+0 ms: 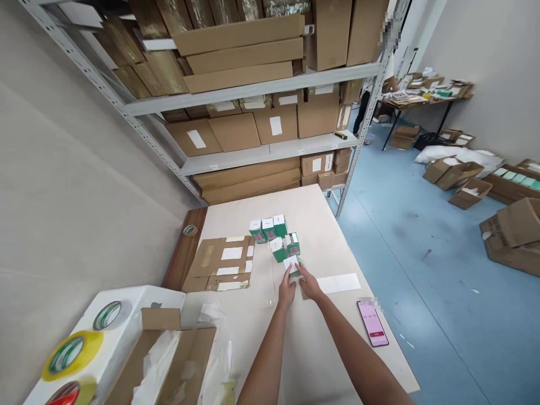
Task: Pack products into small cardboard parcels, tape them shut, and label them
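In the middle of the table, a small green-and-white box [291, 262] is between my two hands. My left hand [287, 291] grips its near left side, the index finger reaching onto the white top. From the right, my right hand [310, 283] holds the same box, fingers at its top edge and side. Just beyond it are two more of these boxes, a tilted-looking one [277, 249] and one with a dark top [292, 244]. A row of three similar boxes [268, 228] stands farther back. To the right of my right hand lies a white paper strip [338, 283].
Flattened cardboard [215, 264] lies on the table's left, a phone [373, 323] near its right edge. An open carton [162, 360] and tape rolls [70, 354] occupy the front left. Shelving [270, 149] full of cartons rises behind; a person [363, 112] stands beyond it.
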Demonstrator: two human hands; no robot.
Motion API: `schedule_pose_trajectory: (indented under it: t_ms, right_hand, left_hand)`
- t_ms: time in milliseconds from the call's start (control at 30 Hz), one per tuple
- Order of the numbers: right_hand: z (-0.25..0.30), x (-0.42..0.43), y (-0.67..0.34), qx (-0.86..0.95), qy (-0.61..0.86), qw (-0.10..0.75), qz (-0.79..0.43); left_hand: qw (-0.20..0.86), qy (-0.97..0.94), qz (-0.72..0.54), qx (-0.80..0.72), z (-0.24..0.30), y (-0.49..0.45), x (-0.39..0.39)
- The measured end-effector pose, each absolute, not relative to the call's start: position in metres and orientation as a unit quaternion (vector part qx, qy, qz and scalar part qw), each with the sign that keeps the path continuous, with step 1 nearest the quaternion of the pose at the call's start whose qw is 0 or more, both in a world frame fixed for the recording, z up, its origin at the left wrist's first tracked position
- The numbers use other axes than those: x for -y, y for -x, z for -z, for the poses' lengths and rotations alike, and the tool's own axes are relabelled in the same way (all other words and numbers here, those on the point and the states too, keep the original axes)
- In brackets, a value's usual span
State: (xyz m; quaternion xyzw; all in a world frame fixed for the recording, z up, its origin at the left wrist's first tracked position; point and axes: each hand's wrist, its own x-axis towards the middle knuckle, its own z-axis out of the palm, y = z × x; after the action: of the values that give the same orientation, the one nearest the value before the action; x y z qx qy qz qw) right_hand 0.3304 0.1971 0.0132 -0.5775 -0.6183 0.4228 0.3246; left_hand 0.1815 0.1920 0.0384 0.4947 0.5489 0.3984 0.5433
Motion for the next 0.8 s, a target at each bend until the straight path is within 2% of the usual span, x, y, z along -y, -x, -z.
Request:
schedule_pose_trajectory:
  t_ms: [400, 567, 800]
  right_hand:
    - [-0.061, -0.052, -0.23, 0.665, 0.579, 0.311, -0.355]
    - [-0.045, 0.01, -0.2, 0.66, 0.601, 0.302, -0.335]
    - [-0.008, 0.06, -0.197, 0.629, 0.64, 0.26, -0.356]
  left_hand:
    - [0.479, -0.567, -0.327, -0.585, -0.084, -0.082, -0.05]
    - [0.495, -0.572, -0.322, -0.569, -0.071, -0.048, 0.0]
    - [0.53, -0.606, -0.221, -0.55, -0.046, -0.033, 0.034]
